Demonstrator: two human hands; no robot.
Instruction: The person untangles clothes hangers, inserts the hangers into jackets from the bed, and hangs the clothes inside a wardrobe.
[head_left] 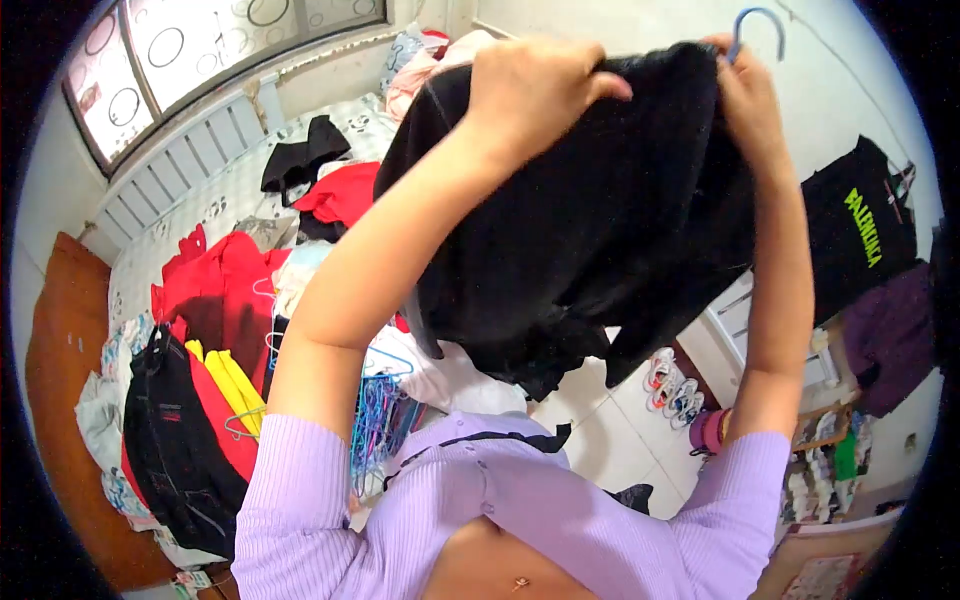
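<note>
Both my arms are raised, with a black garment (590, 220) hanging between them. On the left, my left hand (545, 92) is closed on the garment's upper edge, its thumb pointing right. My right hand (745, 100) grips the garment's upper right corner together with a blue-grey hanger (758, 22), whose hook rises above the fingers. The rest of the hanger is hidden by the cloth and my hand. The garment's lower part hangs in loose folds above the floor.
Piled clothes, red (220, 285), black (180, 430) and yellow (228, 380), lie on the bed (205, 205) at left. Several blue hangers (375, 425) bunch below the garment. Shoes (672, 385) stand on the tiled floor (600, 440). A black shirt (845, 225) hangs at right.
</note>
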